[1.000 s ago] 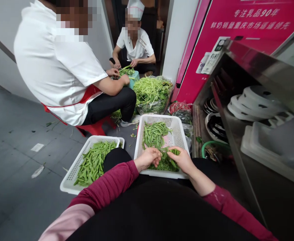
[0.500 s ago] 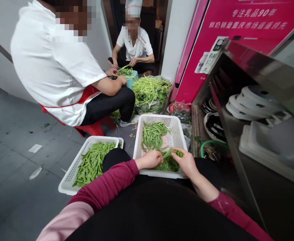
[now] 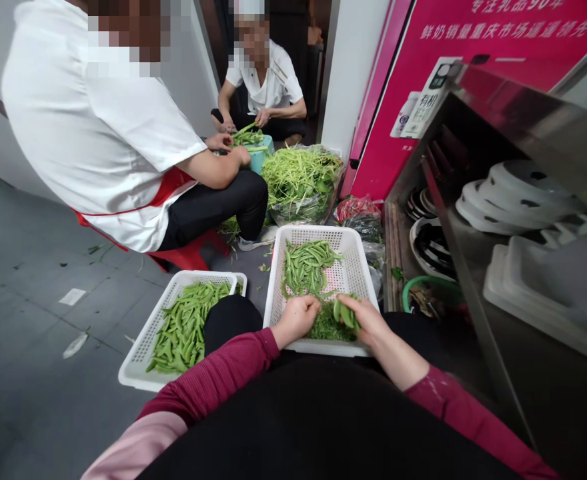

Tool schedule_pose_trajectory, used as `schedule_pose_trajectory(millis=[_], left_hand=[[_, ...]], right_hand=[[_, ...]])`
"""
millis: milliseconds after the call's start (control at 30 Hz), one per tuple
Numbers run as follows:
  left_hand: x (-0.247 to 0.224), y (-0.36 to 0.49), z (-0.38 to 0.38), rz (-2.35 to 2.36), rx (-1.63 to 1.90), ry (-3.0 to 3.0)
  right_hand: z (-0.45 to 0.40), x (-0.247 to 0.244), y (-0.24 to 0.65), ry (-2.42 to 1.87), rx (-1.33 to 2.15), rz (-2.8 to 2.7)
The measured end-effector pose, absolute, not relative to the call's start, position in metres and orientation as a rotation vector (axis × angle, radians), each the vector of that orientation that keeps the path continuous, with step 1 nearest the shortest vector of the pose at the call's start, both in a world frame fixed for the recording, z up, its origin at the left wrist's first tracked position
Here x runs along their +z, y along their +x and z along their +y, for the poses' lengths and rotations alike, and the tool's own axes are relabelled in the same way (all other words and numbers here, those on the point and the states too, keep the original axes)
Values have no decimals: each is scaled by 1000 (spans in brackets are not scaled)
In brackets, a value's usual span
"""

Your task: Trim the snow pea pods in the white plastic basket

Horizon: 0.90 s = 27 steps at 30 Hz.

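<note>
In front of me a white perforated basket (image 3: pixel 367 267) holds a heap of green pea pods (image 3: pixel 306 265) at its far side and fine green trimmings (image 3: pixel 329 327) nearer me. Over its left part is my left hand (image 3: pixel 297 320), fingers pinched together; whatever they hold is too small to make out. My right hand (image 3: pixel 366 319) is closed on several green pods (image 3: pixel 346 313) above the trimmings. The two hands are a little apart. At the left, a second white basket (image 3: pixel 132 360) is full of green pods (image 3: pixel 186 327).
A person in white (image 3: pixel 98 127) sits on a red stool (image 3: pixel 186 257) at the left; another person (image 3: pixel 268 80) squats beyond. A bag of greens (image 3: pixel 301 180) stands ahead. On the right are a metal shelf (image 3: pixel 453 247) with dishes and a green-rimmed basket (image 3: pixel 408 293).
My hands have moved slightly apart from the pod between them. The right hand has turned, showing several pods in its grasp. The view has shifted slightly.
</note>
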<state>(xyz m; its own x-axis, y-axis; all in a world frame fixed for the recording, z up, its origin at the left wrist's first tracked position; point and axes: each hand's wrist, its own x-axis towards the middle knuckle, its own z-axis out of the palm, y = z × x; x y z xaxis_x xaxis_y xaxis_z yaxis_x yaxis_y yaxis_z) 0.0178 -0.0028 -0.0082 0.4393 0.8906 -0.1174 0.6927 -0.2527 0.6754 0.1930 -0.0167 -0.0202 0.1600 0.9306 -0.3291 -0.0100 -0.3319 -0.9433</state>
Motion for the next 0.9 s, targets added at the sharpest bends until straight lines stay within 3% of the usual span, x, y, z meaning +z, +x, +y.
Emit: schedule_pose_trajectory(millis=[67, 133, 267, 500, 667, 900], left_hand=[[-18, 11, -3, 1338, 136, 2077], [-26, 5, -5, 1293, -35, 2178], [-32, 1, -6, 1199, -54, 2296], [-26, -5, 5, 1288, 63, 2211], [-16, 4, 20, 1373, 315, 1815], [3, 31, 17, 1066, 358, 1353]], right_hand=[[3, -27, 208, -1639, 1123, -946], [24, -32, 219, -1890, 815, -1380], [50, -45, 207, -2113, 456, -2261], [51, -61, 176, -2001, 450, -2547], [39, -40, 199, -2000, 423, -2530], [-2, -6, 209, -1650, 629, -2372]])
